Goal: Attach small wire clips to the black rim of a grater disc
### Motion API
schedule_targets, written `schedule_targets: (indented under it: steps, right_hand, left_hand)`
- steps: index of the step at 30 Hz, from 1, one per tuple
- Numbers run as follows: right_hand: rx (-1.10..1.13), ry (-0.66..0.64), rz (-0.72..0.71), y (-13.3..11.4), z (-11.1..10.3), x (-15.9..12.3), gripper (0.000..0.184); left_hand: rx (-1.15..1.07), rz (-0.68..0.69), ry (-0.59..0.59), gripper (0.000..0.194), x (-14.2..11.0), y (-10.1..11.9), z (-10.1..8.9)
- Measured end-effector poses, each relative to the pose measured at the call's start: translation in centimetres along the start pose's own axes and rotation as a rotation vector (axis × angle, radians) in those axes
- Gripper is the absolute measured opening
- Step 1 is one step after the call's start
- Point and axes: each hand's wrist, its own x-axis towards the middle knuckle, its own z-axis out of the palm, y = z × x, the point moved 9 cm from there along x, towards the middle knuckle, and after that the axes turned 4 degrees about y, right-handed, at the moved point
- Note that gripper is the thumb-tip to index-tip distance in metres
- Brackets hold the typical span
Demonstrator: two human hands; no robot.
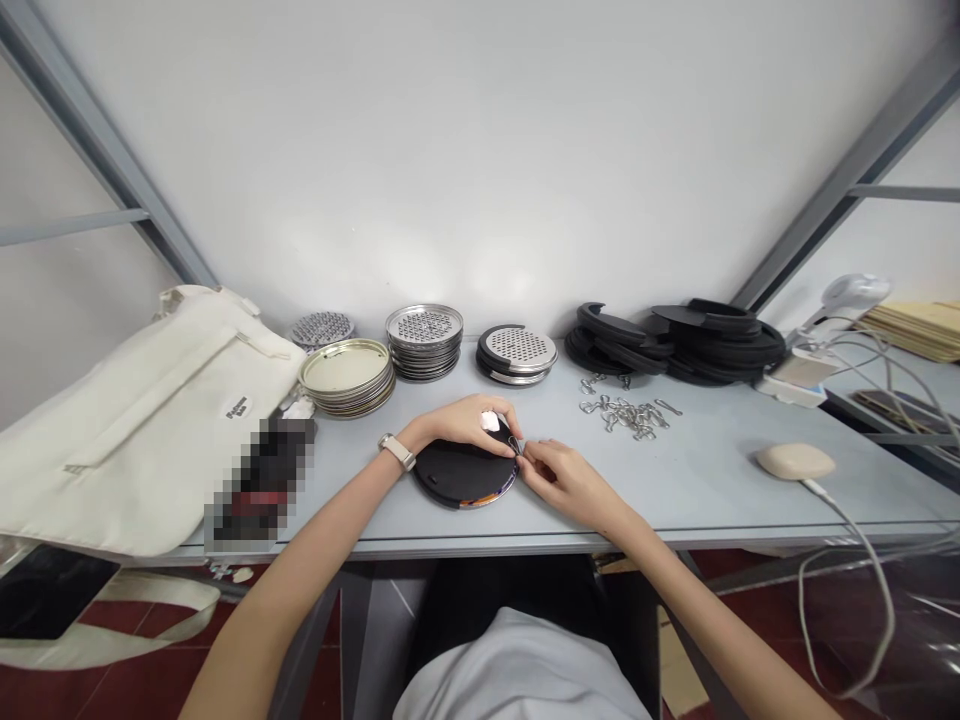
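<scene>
my left hand (480,425), half curled, presses the black disc (459,470); my right hand (562,478) pinches small metal clip (515,446) at its edge.

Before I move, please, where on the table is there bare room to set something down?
The widest bare patch of table lies between the metal clips and the cream oval case. A smaller one is behind the right hand, left of the clips. Crowded: the wall side, with gold lids and stacked black discs, and the left end, with the bag.
</scene>
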Motion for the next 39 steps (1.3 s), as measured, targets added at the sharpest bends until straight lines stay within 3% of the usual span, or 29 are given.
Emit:
schedule_targets:
  steps: [39]
  right_hand:
    - [0.02,0.012,0.036,0.17,-0.22,-0.1,0.027]
  left_hand:
    - [0.024,-0.018,-0.006,0.027,-0.04,-0.54,0.07]
